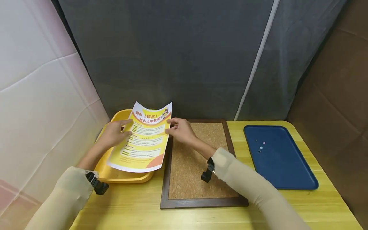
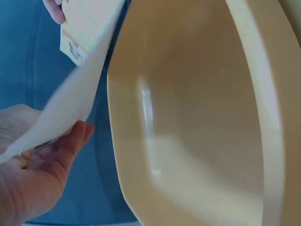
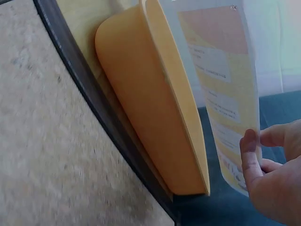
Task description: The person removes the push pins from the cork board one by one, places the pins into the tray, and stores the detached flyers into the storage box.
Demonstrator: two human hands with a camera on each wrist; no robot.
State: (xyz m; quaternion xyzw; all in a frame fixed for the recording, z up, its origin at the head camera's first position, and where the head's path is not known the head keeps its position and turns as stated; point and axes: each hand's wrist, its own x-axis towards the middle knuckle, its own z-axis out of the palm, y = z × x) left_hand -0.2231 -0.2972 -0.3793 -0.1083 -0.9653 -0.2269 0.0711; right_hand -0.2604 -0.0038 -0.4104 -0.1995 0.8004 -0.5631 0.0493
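A yellow and white printed flyer [image 1: 146,137] hangs over the yellow plastic bin [image 1: 126,180], its top edge curling. My left hand [image 1: 112,133] pinches its left edge; in the left wrist view the thumb and fingers [image 2: 70,146] hold the sheet from both sides. On the opposite edge my right hand [image 1: 181,130] pinches the paper between thumb and fingers, seen also in the right wrist view [image 3: 277,165]. Beneath the right forearm lies a cork board [image 1: 195,172] with a dark brown frame, just right of the bin.
A blue tray [image 1: 287,159] lies at the right of the wooden table [image 1: 132,207], with several small pins [image 1: 261,147] on it. A dark grey curtain [image 1: 172,57] stands behind the table, a pale sheet [image 1: 49,105] at left, and a brown one [image 1: 333,95] at right.
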